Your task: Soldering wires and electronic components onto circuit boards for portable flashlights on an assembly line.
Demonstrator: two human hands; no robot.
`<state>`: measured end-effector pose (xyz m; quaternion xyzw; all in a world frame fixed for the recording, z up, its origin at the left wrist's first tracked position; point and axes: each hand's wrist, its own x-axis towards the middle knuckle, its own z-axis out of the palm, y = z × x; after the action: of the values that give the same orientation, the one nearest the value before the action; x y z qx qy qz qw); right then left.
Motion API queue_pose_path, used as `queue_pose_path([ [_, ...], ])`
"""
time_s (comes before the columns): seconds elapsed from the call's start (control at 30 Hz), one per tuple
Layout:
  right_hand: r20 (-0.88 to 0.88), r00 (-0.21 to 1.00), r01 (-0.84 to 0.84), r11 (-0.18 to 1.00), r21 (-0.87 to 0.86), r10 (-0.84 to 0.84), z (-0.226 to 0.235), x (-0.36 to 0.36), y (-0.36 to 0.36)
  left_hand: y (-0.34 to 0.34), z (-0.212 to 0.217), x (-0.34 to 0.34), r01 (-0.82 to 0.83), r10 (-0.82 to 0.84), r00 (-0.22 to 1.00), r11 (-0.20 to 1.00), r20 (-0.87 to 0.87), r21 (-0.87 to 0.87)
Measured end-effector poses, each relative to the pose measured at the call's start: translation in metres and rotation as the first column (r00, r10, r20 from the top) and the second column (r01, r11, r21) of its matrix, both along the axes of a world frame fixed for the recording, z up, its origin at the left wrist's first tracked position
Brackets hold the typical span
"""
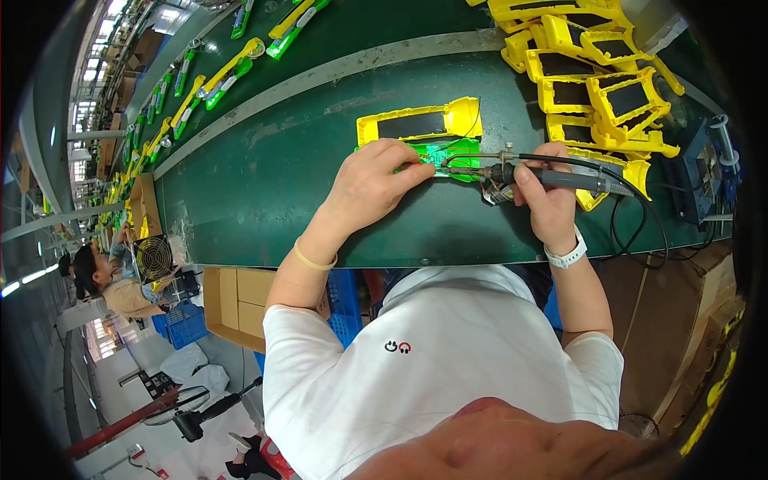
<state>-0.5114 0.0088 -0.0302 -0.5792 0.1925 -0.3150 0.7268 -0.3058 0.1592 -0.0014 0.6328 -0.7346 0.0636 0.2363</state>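
- A brown cardboard box (pixel 240 308) with an open top stands below the near edge of your green bench (pixel 264 176), on your left, just beside a blue plastic crate (pixel 346 300).
- A second blue crate (pixel 182 324) sits further left on the floor, near a small fan (pixel 154 258) and another person (pixel 104 280) at the next station.
- More brown cartons (pixel 138 52) are stacked far off at the upper left, beyond the belt; any labels on them are too small to tell.
- A pile of yellow housings (pixel 596 88) with dark panels lies at the upper right of the bench, well apart from your left hand.
- One yellow housing (pixel 420 122) with a black panel lies alone at the middle of the bench, touching the green circuit board (pixel 448 152) just in front of it.
- Your left hand (pixel 376 180) rests on the board's left end, fingers curled down and pinched narrow against it, pinning it to the bench; a yellow band circles that wrist.
- Your right hand (pixel 544 196) is closed in a fist around the grey handle of a soldering iron (pixel 552 178), its tip pointing left and meeting the board near your left fingertips.
- The iron's black cable (pixel 640 228) loops off to the right toward a blue stand (pixel 704 172) at the bench edge.
- A white wristband (pixel 566 258) sits on your right wrist.
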Motion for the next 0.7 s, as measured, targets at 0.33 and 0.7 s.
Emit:
queue_pose_path([
  [0.33,0.012,0.995,0.093,0.994,0.056,-0.094,0.004,-0.003,-0.001,-0.001,-0.001,0.000,0.008,-0.008,1.000,1.000,0.015,-0.009],
  [0.7,0.157,0.911,0.357,0.919,0.168,-0.382,0.006,-0.005,-0.008,-0.007,0.016,-0.004,-0.104,0.108,0.944,0.994,-0.311,0.029],
])
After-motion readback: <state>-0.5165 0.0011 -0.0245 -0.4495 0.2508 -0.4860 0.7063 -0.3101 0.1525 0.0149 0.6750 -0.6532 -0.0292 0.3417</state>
